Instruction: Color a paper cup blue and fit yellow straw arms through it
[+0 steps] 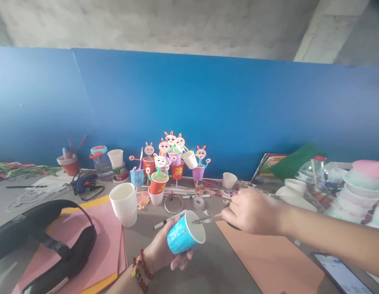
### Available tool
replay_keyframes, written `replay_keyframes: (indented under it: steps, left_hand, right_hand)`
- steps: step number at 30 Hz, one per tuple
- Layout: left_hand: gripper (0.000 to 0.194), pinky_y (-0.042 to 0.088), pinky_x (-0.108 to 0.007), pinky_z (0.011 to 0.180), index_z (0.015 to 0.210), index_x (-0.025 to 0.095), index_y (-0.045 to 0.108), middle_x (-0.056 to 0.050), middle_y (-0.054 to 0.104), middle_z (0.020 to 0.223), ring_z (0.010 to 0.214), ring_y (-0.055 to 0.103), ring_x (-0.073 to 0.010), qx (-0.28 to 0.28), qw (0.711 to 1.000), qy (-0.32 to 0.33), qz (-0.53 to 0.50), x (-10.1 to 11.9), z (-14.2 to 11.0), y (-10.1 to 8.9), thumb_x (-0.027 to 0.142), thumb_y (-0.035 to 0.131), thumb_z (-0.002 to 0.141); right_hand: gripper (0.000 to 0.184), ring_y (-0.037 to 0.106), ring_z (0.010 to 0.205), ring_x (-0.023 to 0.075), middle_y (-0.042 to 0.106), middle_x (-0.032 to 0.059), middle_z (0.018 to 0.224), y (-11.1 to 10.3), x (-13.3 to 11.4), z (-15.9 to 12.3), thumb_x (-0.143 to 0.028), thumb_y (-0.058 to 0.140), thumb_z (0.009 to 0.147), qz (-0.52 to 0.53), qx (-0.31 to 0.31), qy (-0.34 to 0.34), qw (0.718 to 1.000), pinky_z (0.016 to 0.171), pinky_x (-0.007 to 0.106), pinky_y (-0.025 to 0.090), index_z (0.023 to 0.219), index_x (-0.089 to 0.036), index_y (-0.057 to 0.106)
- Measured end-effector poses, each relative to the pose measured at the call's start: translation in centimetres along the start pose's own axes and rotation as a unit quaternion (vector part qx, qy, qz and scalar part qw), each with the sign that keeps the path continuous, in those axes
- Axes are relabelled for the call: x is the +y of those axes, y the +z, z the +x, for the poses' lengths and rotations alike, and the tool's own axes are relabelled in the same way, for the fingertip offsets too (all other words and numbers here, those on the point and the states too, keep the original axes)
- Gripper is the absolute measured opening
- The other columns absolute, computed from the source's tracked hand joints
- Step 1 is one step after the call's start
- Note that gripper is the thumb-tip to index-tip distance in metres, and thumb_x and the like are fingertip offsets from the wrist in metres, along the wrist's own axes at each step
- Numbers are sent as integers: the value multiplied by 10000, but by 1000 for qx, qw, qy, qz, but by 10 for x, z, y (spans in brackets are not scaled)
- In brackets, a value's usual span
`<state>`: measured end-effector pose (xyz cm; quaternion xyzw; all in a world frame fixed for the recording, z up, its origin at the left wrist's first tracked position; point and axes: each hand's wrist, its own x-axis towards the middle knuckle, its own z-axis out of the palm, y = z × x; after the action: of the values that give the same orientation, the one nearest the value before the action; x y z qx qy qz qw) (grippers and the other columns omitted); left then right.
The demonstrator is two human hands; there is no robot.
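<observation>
A blue-coloured paper cup (180,237), tilted with its mouth toward the right, rests in my left hand (165,249), whose fingers wrap around it from behind and below. Beaded bracelets circle that wrist. My right hand (246,210) is closed around the handles of a pair of scissors (207,219). The scissors' blades point left, with the tip at the cup's open mouth; whether they touch the cup I cannot tell. A black-and-white marker (169,220) lies on the table just behind the cup.
Bunny-faced cup figures (160,163) stand at the back. A stack of white paper cups (123,204) is left of centre. Pink paper (100,241) and a black headset-like device (63,245) lie left. Orange paper (262,253), a phone (339,269) and stacked bowls (354,196) occupy the right.
</observation>
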<state>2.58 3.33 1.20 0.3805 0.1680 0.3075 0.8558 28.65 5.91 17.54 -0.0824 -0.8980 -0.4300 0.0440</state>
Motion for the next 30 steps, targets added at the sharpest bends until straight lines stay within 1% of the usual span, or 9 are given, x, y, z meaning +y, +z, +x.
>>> replay_keyframes:
  steps: [2,4,6,10,13,17,21,25,30]
  left_hand:
    - [850,332,-290,392,598,117,697,-31,585,405,239,387,-114,0,1000,6,7,2,-1,2,801,267,859]
    - [845,338,-284,407,584,121,696,-28,577,396,251,405,-118,-2,1000,9,14,4,-2,3,809,285,852]
    - [861,346,-280,425,559,118,689,-21,545,370,258,406,-118,-3,1000,11,17,4,-2,4,813,274,852]
    - [857,359,-273,436,629,116,708,-10,539,362,261,412,-119,1,1000,18,15,4,-1,5,778,228,886]
    - [869,366,-276,423,617,106,707,-21,544,364,259,433,-124,2,1000,19,14,4,0,5,766,216,896]
    - [856,380,-278,409,647,107,711,-22,569,387,244,416,-115,7,999,31,11,3,0,4,747,209,914]
    - [849,391,-278,411,649,116,703,-21,574,387,241,413,-113,7,999,36,7,3,-1,3,728,187,930]
    - [903,367,-279,401,592,99,695,-19,526,354,233,377,-103,4,1000,31,4,3,-1,5,746,153,914]
    - [896,365,-268,386,621,101,692,-20,547,376,225,381,-99,3,1000,16,5,2,0,6,762,156,902]
  right_hand:
    - [213,357,419,138,507,-22,420,0,1,0,-103,576,761,6,-7,0,1000,583,361,15,611,-211,470]
    - [209,362,423,132,516,-28,428,0,2,0,-108,592,751,12,-29,2,1000,583,356,12,628,-211,459]
    - [215,375,430,130,530,-32,440,1,1,0,-107,628,736,9,-56,9,998,582,350,12,655,-212,459]
    - [227,420,445,137,567,-28,470,1,0,1,-163,696,692,25,-115,21,993,575,337,15,707,-217,476]
    - [242,445,444,142,581,-24,476,-1,0,4,-172,707,647,37,-135,27,990,563,335,16,709,-221,478]
    - [244,436,439,141,570,-24,451,-3,0,7,-137,684,650,28,-131,30,991,558,339,21,687,-222,459]
    - [241,400,428,134,545,-27,426,-3,0,7,-112,651,688,15,-95,21,995,564,346,21,677,-222,436]
    - [229,406,422,134,538,-27,426,-1,0,6,-109,640,681,5,-76,14,997,564,349,20,670,-220,440]
    - [199,414,418,141,528,-22,429,0,3,4,-86,611,668,-3,-60,-7,998,556,351,29,653,-218,462]
